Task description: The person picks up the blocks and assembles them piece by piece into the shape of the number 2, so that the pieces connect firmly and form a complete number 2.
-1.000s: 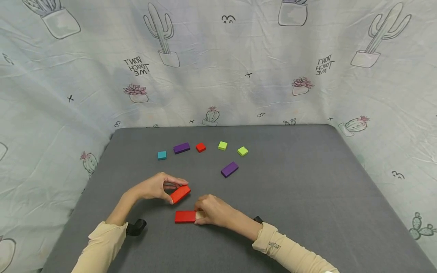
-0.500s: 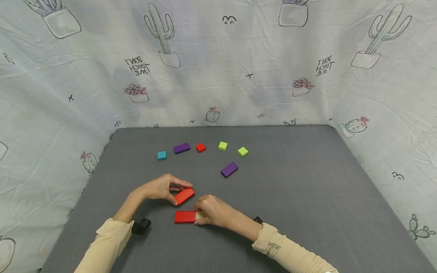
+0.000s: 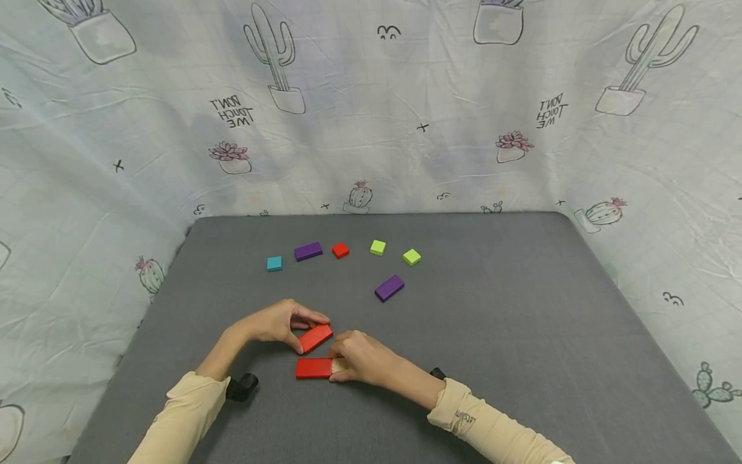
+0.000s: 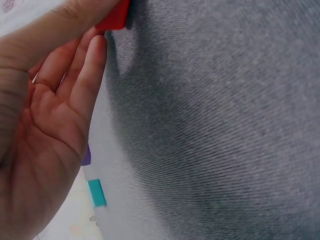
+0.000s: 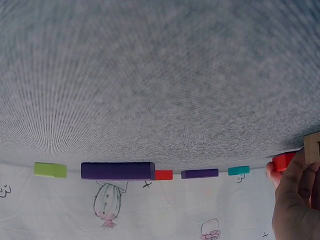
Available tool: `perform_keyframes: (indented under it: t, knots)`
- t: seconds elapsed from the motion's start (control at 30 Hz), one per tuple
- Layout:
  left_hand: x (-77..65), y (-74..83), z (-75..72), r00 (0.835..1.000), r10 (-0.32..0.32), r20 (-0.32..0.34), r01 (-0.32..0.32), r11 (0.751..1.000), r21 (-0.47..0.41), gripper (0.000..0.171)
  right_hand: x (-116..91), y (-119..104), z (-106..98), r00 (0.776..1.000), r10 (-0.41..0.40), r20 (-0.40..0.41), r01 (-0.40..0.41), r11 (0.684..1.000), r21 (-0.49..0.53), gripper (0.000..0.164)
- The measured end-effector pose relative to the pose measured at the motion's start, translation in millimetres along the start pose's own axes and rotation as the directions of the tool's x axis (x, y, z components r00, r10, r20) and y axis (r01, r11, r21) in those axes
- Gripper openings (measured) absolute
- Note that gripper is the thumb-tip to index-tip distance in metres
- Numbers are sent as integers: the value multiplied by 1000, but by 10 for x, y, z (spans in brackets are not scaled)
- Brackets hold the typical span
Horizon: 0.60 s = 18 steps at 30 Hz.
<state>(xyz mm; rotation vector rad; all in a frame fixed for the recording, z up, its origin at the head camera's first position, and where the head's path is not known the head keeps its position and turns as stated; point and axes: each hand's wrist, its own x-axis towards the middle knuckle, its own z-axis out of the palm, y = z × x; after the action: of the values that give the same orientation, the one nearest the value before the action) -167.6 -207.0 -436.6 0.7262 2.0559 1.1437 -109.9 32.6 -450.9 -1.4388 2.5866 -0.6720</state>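
**Left hand carries red block nearer the right hand**

Since a second ago, the left hand (image 3: pixel 277 321) has shifted right and toward the person with its tilted red block (image 3: pixel 315 338), which now sits just beside the right hand (image 3: pixel 361 358); that hand and the flat red block (image 3: pixel 313 368) have stayed put.

On the grey table (image 3: pixel 510 322), backed by a cactus-print cloth (image 3: pixel 406 96), the left hand pinches the tilted red block between thumb and curled fingers, holding it askew just above the flat red block. The left wrist view shows only a red corner at the fingertips (image 4: pixel 98 46). The right hand lies with curled fingers on a pale wooden block (image 3: pixel 339 365) that touches the flat red block's right end; the right wrist view shows this wooden piece (image 5: pixel 312 147) held at the fingers.

Farther off lie a purple block (image 3: pixel 390 288) by itself, then a row: a second purple block (image 3: pixel 308 251), two lime-green squares (image 3: pixel 378 247) (image 3: pixel 412 257), a small red square (image 3: pixel 340 250) and a teal square (image 3: pixel 274 263).
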Motion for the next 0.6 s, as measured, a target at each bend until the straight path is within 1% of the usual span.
perform_keyframes:
  t: [0.23, 0.47, 0.6]
  knots:
    - [-1, -19, 29, 1000, 4, -15, -3, 1000, 27, 64, 13, 4, -7, 1000, 1, 1, -1, 1000, 5, 25]
    - [-9, 4, 45, 1000, -14, -15, 14, 1000, 23, 65, 12, 9, -4, 1000, 4, -8, -4, 1000, 11, 26]
    - [-25, 12, 63, 1000, -13, -13, 13, 1000, 21, 64, 12, 8, -2, 1000, 1, -3, -1, 1000, 16, 26]
